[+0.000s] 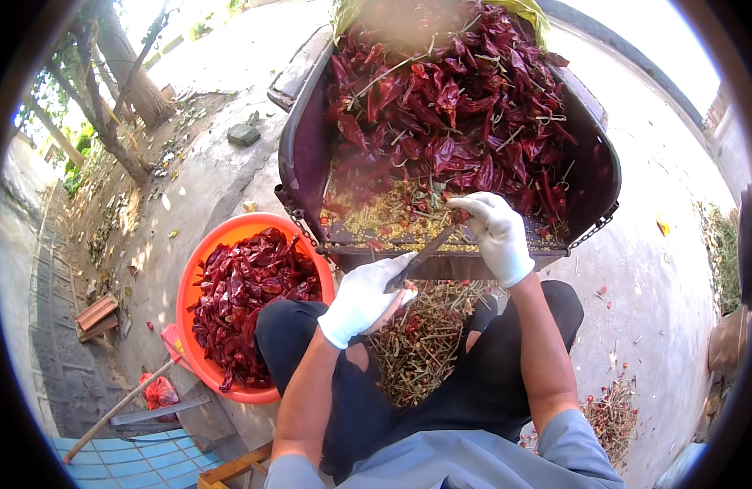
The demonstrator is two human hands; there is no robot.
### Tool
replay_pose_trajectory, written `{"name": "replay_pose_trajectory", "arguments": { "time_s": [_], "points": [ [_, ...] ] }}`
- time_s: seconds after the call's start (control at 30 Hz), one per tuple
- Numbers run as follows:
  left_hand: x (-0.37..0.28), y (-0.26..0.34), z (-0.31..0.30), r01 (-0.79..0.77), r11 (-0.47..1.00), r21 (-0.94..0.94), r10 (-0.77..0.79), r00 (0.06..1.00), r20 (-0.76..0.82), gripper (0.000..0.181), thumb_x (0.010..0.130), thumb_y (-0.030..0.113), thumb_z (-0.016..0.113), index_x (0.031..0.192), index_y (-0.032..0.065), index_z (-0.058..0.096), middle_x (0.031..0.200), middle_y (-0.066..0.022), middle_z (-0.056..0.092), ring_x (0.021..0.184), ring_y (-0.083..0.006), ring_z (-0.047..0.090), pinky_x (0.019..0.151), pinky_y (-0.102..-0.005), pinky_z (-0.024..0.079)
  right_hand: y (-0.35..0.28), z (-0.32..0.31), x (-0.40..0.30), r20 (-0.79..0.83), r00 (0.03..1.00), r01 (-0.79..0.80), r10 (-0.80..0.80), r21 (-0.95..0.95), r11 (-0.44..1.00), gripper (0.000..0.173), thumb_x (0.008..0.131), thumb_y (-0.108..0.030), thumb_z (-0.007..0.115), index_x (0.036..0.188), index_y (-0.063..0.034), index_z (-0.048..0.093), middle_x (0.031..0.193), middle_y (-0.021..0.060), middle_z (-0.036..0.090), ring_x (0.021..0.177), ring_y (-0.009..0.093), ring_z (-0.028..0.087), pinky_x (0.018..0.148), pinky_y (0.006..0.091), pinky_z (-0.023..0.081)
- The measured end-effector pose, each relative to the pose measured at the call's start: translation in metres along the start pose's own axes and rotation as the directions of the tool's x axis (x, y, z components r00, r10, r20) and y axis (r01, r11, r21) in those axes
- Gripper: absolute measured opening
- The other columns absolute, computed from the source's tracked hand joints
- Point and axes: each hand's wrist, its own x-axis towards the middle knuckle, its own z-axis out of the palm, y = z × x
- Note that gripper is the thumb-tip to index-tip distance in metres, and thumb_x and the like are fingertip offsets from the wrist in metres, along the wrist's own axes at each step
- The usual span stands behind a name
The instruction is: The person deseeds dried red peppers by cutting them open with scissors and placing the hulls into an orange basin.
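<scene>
My left hand point(366, 299), in a white glove, grips the dark handle of a bladed cutting tool point(429, 252), which looks like scissors or shears. Its blade slants up to my right hand point(498, 232), also gloved in white. My right fingertips pinch a small dark red piece, apparently the stem end of a dried chili; most of it is hidden. Both hands are over the front edge of a dark metal cart bed point(602, 177). In the bed lies a heap of dried red chilies point(437, 122), with yellow seeds point(376, 214) spread before it.
An orange plastic basin point(189, 293) full of dried chilies point(253, 293) stands left of my knee. Cut stems point(418, 348) are piled between my legs; a smaller stem pile point(614, 415) lies at right. Chains point(596, 229) flank the bed. A wooden-handled tool point(122, 406) lies lower left.
</scene>
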Motion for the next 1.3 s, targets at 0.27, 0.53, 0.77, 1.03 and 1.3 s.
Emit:
{"name": "replay_pose_trajectory", "arguments": {
  "time_s": [0.27,0.53,0.77,1.03,1.3],
  "points": [
    [-0.003,0.016,0.000,0.423,0.506,-0.752,-0.245,0.906,0.344,0.052,0.095,0.022,0.066,0.142,0.0042,0.054,0.094,-0.0031,0.064,0.078,-0.0039,0.061,0.062,-0.0203,0.048,-0.005,0.004,0.004,-0.138,0.971,0.189,-0.193,-0.044,0.981,0.040,0.070,0.009,0.063,0.104,-0.0092,0.073,0.093,0.0090,0.068,0.088,0.029,0.065,0.080,0.0376,0.052],
    [-0.005,0.011,0.027,0.097,0.995,0.034,-0.090,0.980,-0.179,0.056,0.081,0.013,0.071,0.136,0.0072,0.059,0.091,-0.0096,0.066,0.079,-0.0263,0.066,0.070,-0.0344,0.052,-0.011,0.016,-0.006,-0.143,0.988,0.054,-0.050,0.030,0.998,0.040,0.070,0.009,0.063,0.105,-0.0073,0.072,0.093,0.0106,0.069,0.089,0.031,0.065,0.081,0.0373,0.052],
    [-0.003,0.017,0.022,0.049,0.881,0.471,0.148,0.916,-0.373,0.068,0.065,0.004,0.077,0.131,0.0132,0.063,0.088,-0.0073,0.065,0.076,-0.0270,0.066,0.066,-0.0362,0.054,-0.011,0.024,-0.017,0.300,0.862,-0.497,0.409,0.656,0.568,0.030,0.093,0.001,0.060,0.121,-0.0035,0.068,0.100,0.0023,0.070,0.091,0.009,0.063,0.083,0.0265,0.051],
    [0.001,0.017,0.026,0.085,0.966,0.245,0.001,0.944,-0.330,0.058,0.074,0.009,0.076,0.130,0.0091,0.064,0.091,-0.0104,0.068,0.079,-0.0281,0.067,0.071,-0.0339,0.055,-0.009,0.021,-0.016,0.456,0.796,-0.541,0.399,0.831,0.131,0.026,0.096,-0.002,0.061,0.120,0.0024,0.067,0.104,0.0039,0.070,0.095,0.011,0.064,0.090,0.0269,0.050],
    [-0.001,0.015,0.031,0.374,0.531,-0.760,-0.365,0.911,0.193,0.050,0.088,0.014,0.073,0.135,0.0006,0.059,0.086,-0.0039,0.064,0.073,-0.0104,0.064,0.059,-0.0229,0.052,-0.016,0.013,-0.011,-0.311,0.947,0.067,-0.080,-0.051,0.996,0.043,0.072,0.008,0.067,0.110,-0.0105,0.074,0.095,0.0110,0.072,0.088,0.031,0.069,0.082,0.0361,0.054]
  ]
}}
